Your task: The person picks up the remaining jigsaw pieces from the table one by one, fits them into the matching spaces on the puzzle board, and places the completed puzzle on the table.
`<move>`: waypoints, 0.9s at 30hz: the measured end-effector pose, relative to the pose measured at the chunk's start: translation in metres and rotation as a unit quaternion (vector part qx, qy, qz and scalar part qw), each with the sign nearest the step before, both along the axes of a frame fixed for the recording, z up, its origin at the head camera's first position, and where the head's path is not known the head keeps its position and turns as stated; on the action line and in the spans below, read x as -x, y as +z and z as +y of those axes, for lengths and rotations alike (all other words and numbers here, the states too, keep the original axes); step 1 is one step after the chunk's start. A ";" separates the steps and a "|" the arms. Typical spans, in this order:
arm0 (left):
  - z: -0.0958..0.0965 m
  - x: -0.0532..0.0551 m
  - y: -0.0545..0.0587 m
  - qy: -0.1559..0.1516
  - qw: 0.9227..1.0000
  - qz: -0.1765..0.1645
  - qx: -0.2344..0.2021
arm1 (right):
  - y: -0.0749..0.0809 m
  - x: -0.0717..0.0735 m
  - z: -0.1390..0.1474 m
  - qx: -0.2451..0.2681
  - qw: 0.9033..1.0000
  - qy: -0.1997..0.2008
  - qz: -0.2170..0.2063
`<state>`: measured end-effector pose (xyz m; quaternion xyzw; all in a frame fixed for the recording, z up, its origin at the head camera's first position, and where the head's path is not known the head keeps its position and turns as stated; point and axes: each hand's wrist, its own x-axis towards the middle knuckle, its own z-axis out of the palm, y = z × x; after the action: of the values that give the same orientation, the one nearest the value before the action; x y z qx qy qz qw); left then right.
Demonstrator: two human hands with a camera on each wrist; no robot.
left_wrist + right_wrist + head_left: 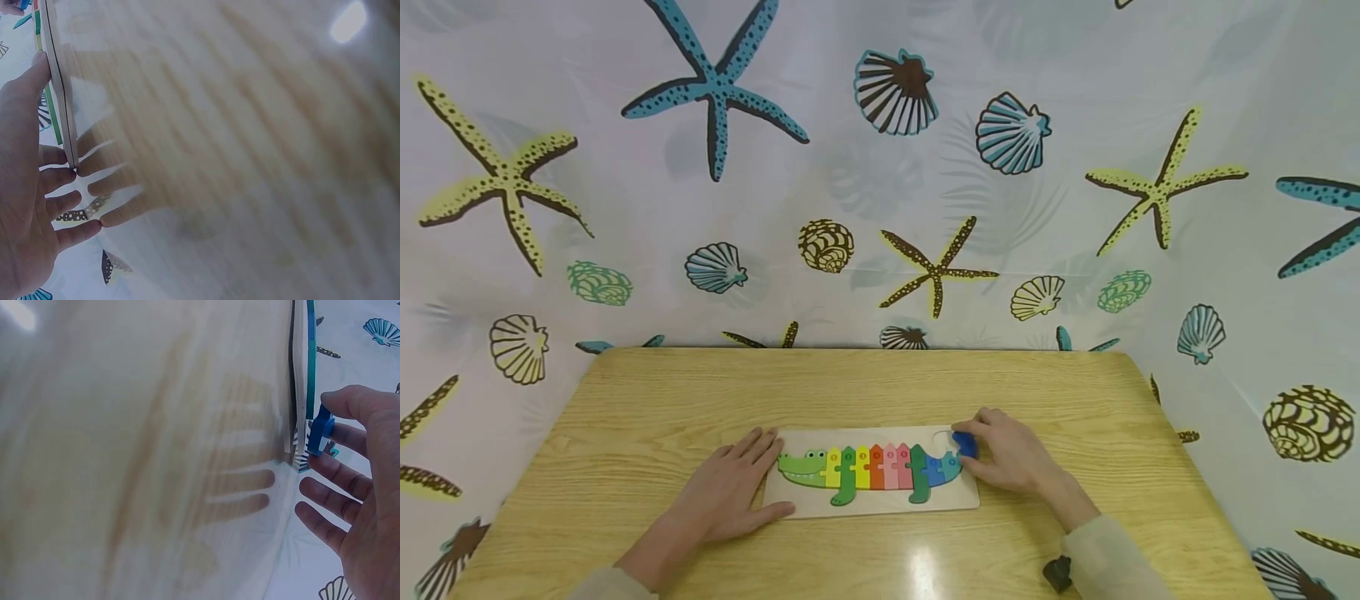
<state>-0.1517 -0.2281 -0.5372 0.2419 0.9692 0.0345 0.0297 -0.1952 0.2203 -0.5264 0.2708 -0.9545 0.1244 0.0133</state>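
A crocodile puzzle board (880,504) lies on the table, its green head at the left and numbered pieces in several colours along the body. My right hand (1011,450) pinches a dark blue puzzle piece (966,443) between thumb and fingers at the board's right end. In the right wrist view that blue piece (320,430) is tilted beside the board's edge. An outlined bare recess (942,440) shows just left of it. At the other end, my left hand (730,487) rests with fingers spread, touching the board's left edge; the left wrist view shows its fingers (59,178) straight.
The light wood table (850,387) reaches back to a hanging cloth (820,183) printed with starfish and shells, which also stands at both sides. A small black object (1058,573) is by the right sleeve (1112,558).
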 end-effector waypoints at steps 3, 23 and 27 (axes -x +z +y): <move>0.000 0.000 0.001 0.000 1.000 -0.003 -0.002 | -0.001 0.001 -0.001 -0.006 1.000 0.003 -0.002; 0.000 -0.001 0.003 0.005 1.000 -0.010 -0.005 | -0.002 0.005 -0.005 -0.008 1.000 0.014 -0.003; 0.000 0.000 0.003 0.004 1.000 -0.009 -0.005 | -0.003 0.006 -0.007 -0.009 1.000 0.015 -0.002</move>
<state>-0.1513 -0.2282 -0.5347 0.2374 0.9698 0.0417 0.0374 -0.2014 0.2132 -0.5290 0.2850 -0.9514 0.1165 0.0071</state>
